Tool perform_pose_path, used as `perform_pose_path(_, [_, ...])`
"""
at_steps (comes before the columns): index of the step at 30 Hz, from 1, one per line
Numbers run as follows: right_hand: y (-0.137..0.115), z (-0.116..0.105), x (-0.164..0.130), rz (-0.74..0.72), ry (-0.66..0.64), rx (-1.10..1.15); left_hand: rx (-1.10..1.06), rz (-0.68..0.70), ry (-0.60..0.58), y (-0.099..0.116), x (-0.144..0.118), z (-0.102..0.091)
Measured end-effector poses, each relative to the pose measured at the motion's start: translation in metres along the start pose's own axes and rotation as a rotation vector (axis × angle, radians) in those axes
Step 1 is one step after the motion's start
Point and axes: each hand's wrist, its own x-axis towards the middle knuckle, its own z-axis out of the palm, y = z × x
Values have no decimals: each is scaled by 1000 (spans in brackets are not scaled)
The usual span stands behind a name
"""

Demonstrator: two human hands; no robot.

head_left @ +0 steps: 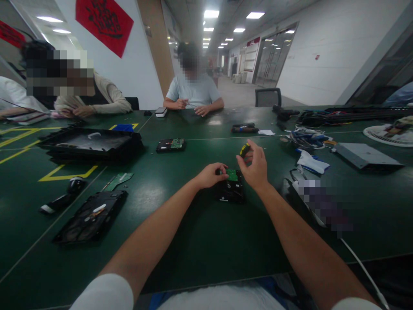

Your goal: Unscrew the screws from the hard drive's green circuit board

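Observation:
A black hard drive (230, 193) with a small green circuit board (231, 175) on top lies on the dark green table (200, 232) in front of me. My left hand (211, 174) rests on the drive's left top edge, fingers curled against the green board. My right hand (254, 165) hovers over the drive's right side and grips a screwdriver with a yellow and black handle (244, 149), its tip pointing down toward the board.
An opened black laptop shell (92, 215) and a loose green board (118, 181) lie at left, with a black tray (92, 144) behind. Another hard drive (171, 145) sits further back. Cables (305, 137) and a grey panel (366, 155) lie at right. Two people sit across the table.

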Motion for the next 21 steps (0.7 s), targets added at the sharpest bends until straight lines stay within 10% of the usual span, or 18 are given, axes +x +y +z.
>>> perform_pose_path(21, [-1, 0, 0, -17, 7, -17, -8, -10, 10, -2, 1, 2])
